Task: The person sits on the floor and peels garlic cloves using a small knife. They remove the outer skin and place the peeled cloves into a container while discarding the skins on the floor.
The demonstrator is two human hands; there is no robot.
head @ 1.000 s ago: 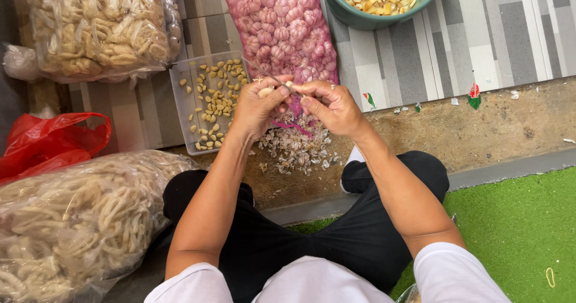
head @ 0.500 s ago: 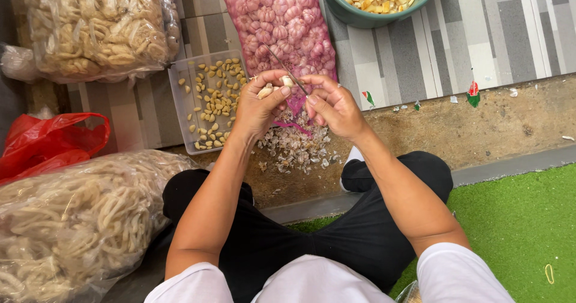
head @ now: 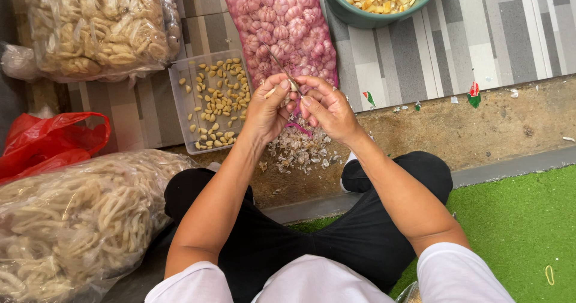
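Now perhaps a knife (head: 277,66) above both hands' (head: 300,105) grip.

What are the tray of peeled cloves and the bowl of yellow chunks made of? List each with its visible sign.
Tray: looks like thin clear plastic, glossy; the floor shows through its walls.
Bowl: probably teal plastic, opaque and smooth with a soft sheen on its rim; glazed ceramic cannot be ruled out.

A home food-prep spot on the floor — bulk garlic sack (head: 281,30), cracker bags (head: 96,24), striped mat (head: 480,33).
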